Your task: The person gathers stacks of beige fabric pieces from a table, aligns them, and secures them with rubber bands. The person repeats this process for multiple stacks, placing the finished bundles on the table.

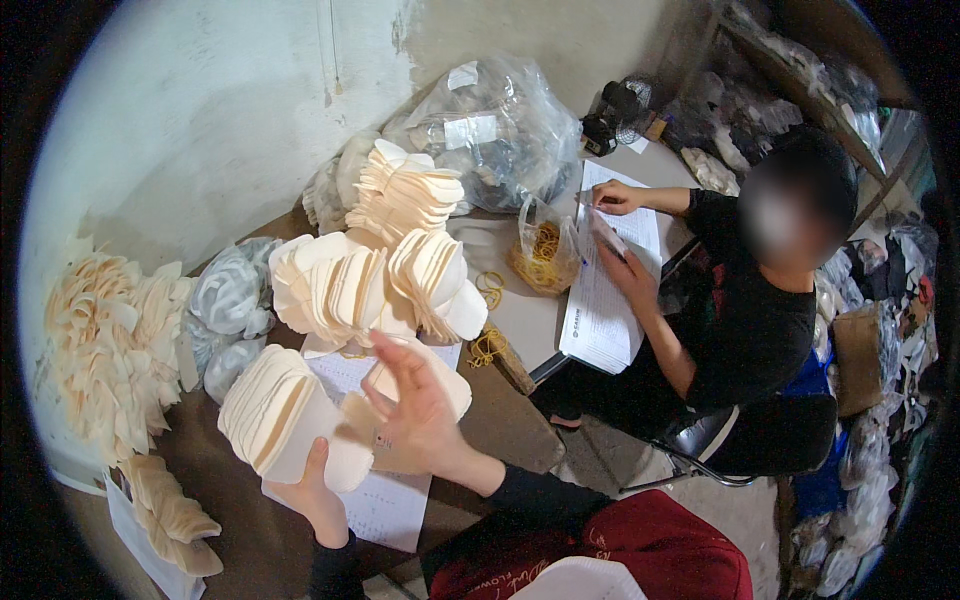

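Note:
My left hand (316, 497) grips a thick stack of cream insoles (285, 415) from below, its thumb up along the near face. The pieces are thin, flat and rounded at the ends, fanned slightly apart on the left. Just right of that stack, my right hand (425, 425) is raised with its fingers apart and slightly curled; nothing shows in its grasp. Behind both hands, more bundled insoles (340, 290) are heaped on the table. Printed paper sheets (385, 510) lie beneath my hands, partly covered by the stack.
A large pile of loose insoles (110, 340) leans at the left wall. Clear plastic bags (490, 130) stand at the back. Yellow rubber bands fill a small bag (545, 255). On the right, a seated person (740, 330) holds a phone over an open paper pad (605, 320).

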The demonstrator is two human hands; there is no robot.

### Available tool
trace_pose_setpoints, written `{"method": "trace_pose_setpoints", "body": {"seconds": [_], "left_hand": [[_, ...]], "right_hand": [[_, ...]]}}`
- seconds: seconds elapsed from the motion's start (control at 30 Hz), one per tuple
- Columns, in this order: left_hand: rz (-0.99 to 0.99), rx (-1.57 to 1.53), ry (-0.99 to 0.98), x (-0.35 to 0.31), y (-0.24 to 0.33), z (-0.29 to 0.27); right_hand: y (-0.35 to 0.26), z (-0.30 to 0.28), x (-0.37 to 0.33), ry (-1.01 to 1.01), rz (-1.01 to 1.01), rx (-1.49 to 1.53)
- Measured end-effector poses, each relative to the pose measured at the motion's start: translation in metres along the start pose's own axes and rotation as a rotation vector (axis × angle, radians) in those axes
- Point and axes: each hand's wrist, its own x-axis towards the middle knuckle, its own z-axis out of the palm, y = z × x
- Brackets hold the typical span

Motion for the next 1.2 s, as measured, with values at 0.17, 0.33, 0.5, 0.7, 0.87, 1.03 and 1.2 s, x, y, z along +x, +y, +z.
{"method": "trace_pose_setpoints", "body": {"seconds": [0.17, 0.33, 0.5, 0.7, 0.87, 1.03, 1.2], "left_hand": [[0.303, 0.327, -0.006, -0.001, -0.027, -0.003], [0.559, 0.559, -0.198, -0.009, -0.022, 0.007], [0.897, 0.828, -0.53, 0.006, -0.002, 0.004], [1.005, 0.83, -0.686, 0.01, 0.012, 0.004], [1.013, 0.843, -0.746, 0.013, 0.012, -0.002], [1.133, 0.758, -0.666, 0.021, 0.01, -0.006], [0.873, 0.464, -0.539, 0.031, 0.003, -0.019]], "right_hand": [[-0.003, 0.017, -0.003, -0.248, -0.188, -0.413], [-0.002, 0.021, 0.001, -0.116, -0.172, -0.552], [-0.025, 0.006, 0.019, -0.117, 0.058, -0.807], [-0.043, -0.001, 0.031, -0.131, 0.118, -0.961], [-0.047, 0.001, 0.041, -0.227, 0.042, -1.228], [-0.051, -0.009, 0.056, -0.273, -0.132, -1.437], [-0.053, -0.049, 0.059, -0.217, -0.014, -1.523]]}}
